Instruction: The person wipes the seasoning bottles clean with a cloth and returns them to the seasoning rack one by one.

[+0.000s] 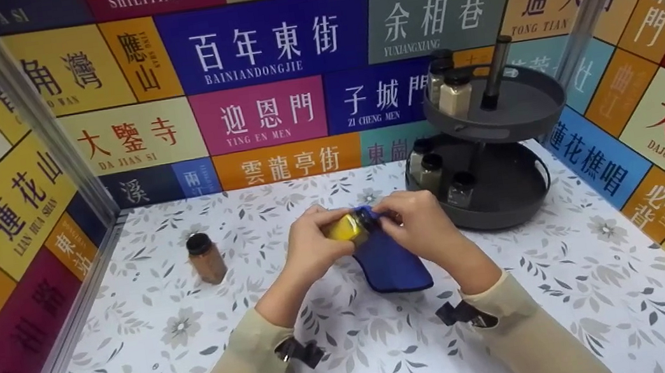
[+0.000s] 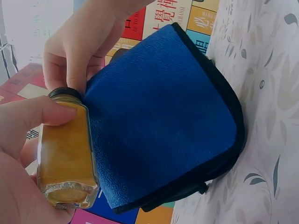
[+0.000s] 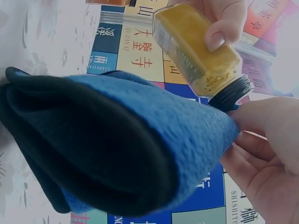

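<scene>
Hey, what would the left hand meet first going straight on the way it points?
Likely the blue cloth, which the right hand holds at the black cap of the yellow jar in the left hand; depth is hard to judge.

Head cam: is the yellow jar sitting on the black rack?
No, the left hand holds the yellow jar, apart from the black rack.

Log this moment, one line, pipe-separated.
left hand: grips yellow jar | right hand: pinches blue cloth at jar's black cap | brown jar: stands on table
</scene>
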`<act>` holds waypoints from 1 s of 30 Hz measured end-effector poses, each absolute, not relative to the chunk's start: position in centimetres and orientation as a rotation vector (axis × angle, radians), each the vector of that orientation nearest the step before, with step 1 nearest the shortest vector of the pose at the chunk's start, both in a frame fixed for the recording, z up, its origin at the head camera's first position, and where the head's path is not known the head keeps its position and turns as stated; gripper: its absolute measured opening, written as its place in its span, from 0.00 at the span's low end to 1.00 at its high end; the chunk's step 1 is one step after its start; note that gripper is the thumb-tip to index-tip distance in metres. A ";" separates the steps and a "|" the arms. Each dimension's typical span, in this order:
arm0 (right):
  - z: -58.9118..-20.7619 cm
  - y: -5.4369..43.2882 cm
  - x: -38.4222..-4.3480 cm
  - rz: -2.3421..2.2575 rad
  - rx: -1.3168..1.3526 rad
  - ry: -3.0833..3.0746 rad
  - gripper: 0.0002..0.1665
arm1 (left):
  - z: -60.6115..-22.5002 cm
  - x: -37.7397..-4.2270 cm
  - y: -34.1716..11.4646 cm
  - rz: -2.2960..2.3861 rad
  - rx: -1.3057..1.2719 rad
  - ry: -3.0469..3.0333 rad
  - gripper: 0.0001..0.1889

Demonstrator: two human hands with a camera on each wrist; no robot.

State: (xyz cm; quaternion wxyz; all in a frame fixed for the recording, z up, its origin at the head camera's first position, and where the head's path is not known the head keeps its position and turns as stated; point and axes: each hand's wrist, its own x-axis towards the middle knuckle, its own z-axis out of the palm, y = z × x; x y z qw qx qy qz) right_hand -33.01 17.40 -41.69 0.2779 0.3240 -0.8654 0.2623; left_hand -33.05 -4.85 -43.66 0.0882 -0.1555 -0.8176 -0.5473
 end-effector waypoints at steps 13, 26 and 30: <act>-40.8 17.0 -31.7 0.652 1.025 -2.203 0.08 | -43.6 -33.4 -5.3 -1.644 -0.376 -2.452 0.31; -41.2 16.8 -32.1 0.636 0.998 -2.099 0.08 | -43.4 -33.0 -4.9 -1.554 -0.501 -2.543 0.34; -41.4 16.9 -32.5 0.650 0.981 -2.116 0.10 | -43.4 -33.0 -5.0 -1.558 -0.509 -2.552 0.34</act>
